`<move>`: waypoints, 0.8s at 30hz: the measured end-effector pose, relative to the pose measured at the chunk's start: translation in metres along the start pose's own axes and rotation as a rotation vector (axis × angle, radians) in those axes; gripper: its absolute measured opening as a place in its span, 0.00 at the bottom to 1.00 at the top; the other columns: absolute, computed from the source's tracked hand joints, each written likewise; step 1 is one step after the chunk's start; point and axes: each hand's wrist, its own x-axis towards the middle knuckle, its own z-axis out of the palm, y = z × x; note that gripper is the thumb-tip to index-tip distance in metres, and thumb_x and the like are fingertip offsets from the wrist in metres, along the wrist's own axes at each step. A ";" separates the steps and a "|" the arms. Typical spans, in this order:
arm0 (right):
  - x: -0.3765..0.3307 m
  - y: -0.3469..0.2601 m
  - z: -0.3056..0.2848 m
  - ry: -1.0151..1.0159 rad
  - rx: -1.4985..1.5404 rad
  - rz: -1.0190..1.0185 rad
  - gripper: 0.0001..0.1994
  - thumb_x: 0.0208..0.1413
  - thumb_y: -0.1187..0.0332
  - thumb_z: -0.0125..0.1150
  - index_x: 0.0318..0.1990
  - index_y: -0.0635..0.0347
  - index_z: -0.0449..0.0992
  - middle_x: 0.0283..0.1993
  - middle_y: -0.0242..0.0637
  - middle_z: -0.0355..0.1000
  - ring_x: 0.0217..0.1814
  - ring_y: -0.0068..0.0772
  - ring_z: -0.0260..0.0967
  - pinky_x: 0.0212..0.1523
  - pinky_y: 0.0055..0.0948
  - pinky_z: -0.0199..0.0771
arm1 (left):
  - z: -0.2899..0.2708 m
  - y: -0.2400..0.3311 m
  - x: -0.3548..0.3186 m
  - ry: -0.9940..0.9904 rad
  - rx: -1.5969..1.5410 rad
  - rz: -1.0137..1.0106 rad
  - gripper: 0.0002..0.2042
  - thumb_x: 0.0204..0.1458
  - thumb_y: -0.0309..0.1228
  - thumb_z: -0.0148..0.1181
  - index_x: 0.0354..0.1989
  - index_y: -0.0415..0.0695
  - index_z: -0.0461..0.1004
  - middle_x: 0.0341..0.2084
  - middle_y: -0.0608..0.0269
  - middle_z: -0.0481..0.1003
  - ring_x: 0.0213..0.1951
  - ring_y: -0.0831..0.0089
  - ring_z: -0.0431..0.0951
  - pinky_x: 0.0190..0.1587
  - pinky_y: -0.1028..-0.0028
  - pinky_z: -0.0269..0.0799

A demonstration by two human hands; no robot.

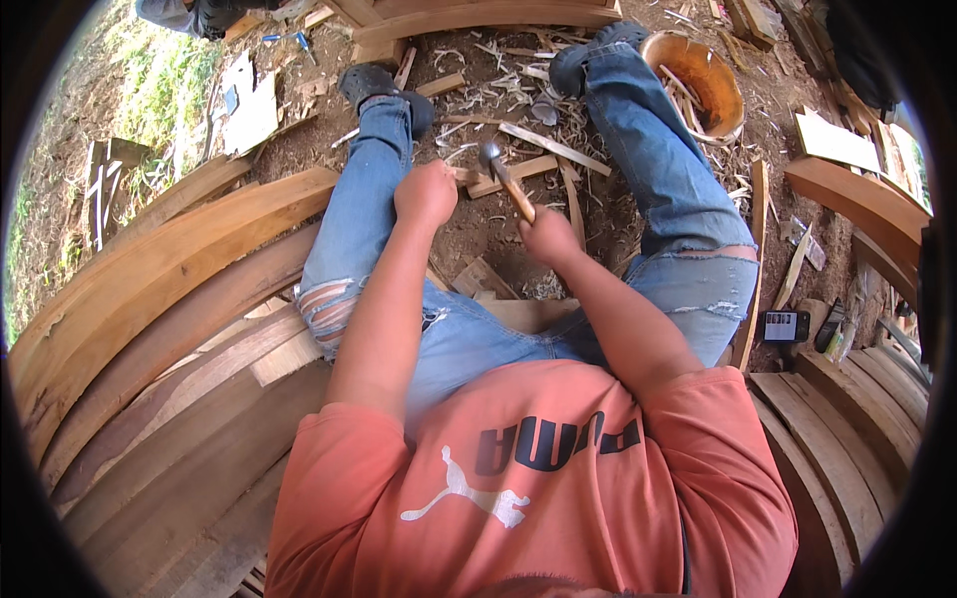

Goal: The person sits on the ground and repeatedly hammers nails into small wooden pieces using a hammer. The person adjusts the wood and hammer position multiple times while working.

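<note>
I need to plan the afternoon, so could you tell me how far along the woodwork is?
Done: shavings litter the ground and curved planks lie stacked alongside. In hand: the right hand grips a hammer, and the left hand is closed on something I cannot make out. Left: I cannot tell how much.

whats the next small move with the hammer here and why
Probably a short downward tap. The right hand grips the hammer by its wooden handle, head raised just beside the left hand, which is closed around something small, hidden in the fist, over the wood piece between the legs.
</note>
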 end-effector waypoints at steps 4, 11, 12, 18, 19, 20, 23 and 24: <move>-0.011 -0.038 -0.026 0.044 0.258 -0.071 0.19 0.63 0.55 0.63 0.49 0.63 0.80 0.42 0.57 0.81 0.48 0.60 0.80 0.51 0.51 0.78 | 0.002 0.001 0.000 -0.011 0.012 -0.001 0.13 0.66 0.41 0.57 0.42 0.43 0.81 0.39 0.46 0.83 0.45 0.44 0.83 0.47 0.48 0.77; -0.016 -0.034 -0.016 -0.035 0.095 -0.055 0.18 0.63 0.57 0.62 0.48 0.64 0.80 0.43 0.56 0.81 0.48 0.60 0.79 0.52 0.51 0.77 | 0.000 0.004 -0.002 0.014 0.012 0.029 0.14 0.66 0.40 0.56 0.41 0.43 0.82 0.37 0.44 0.84 0.42 0.45 0.84 0.45 0.49 0.79; -0.018 -0.041 -0.022 -0.023 0.078 -0.084 0.17 0.63 0.57 0.62 0.48 0.63 0.80 0.43 0.56 0.81 0.48 0.60 0.79 0.52 0.52 0.77 | 0.002 0.001 -0.003 0.015 0.013 0.015 0.14 0.66 0.40 0.56 0.40 0.43 0.82 0.37 0.44 0.84 0.43 0.45 0.84 0.45 0.49 0.79; -0.026 -0.045 -0.021 0.001 0.066 -0.125 0.16 0.63 0.57 0.63 0.47 0.63 0.78 0.42 0.56 0.80 0.48 0.61 0.79 0.51 0.54 0.77 | 0.005 0.000 0.003 -0.037 0.041 -0.010 0.14 0.66 0.40 0.56 0.43 0.43 0.81 0.39 0.45 0.83 0.44 0.43 0.83 0.47 0.48 0.78; -0.023 -0.041 -0.020 -0.003 0.039 -0.115 0.16 0.63 0.58 0.63 0.47 0.63 0.79 0.42 0.56 0.80 0.48 0.61 0.79 0.51 0.54 0.78 | 0.005 0.000 0.003 -0.008 0.040 0.017 0.13 0.65 0.39 0.56 0.42 0.43 0.82 0.37 0.45 0.84 0.43 0.44 0.84 0.46 0.48 0.78; -0.019 -0.036 -0.018 -0.006 0.013 -0.105 0.16 0.63 0.58 0.63 0.47 0.63 0.79 0.42 0.56 0.80 0.47 0.61 0.79 0.51 0.54 0.78 | 0.005 0.000 0.000 0.019 0.039 0.043 0.13 0.65 0.38 0.56 0.40 0.42 0.82 0.36 0.45 0.84 0.41 0.44 0.84 0.45 0.48 0.79; -0.016 -0.040 -0.022 0.019 0.004 -0.133 0.16 0.62 0.58 0.63 0.47 0.62 0.79 0.42 0.56 0.81 0.47 0.61 0.79 0.51 0.53 0.78 | 0.003 -0.002 0.003 0.053 0.011 0.040 0.12 0.64 0.37 0.57 0.38 0.42 0.82 0.35 0.45 0.84 0.41 0.44 0.84 0.44 0.48 0.79; -0.019 -0.044 -0.026 0.035 0.008 -0.149 0.16 0.62 0.58 0.63 0.47 0.62 0.79 0.42 0.55 0.81 0.47 0.60 0.79 0.51 0.53 0.78 | 0.005 -0.003 0.003 0.055 -0.007 0.027 0.12 0.63 0.36 0.57 0.38 0.42 0.82 0.35 0.45 0.84 0.41 0.44 0.84 0.44 0.48 0.79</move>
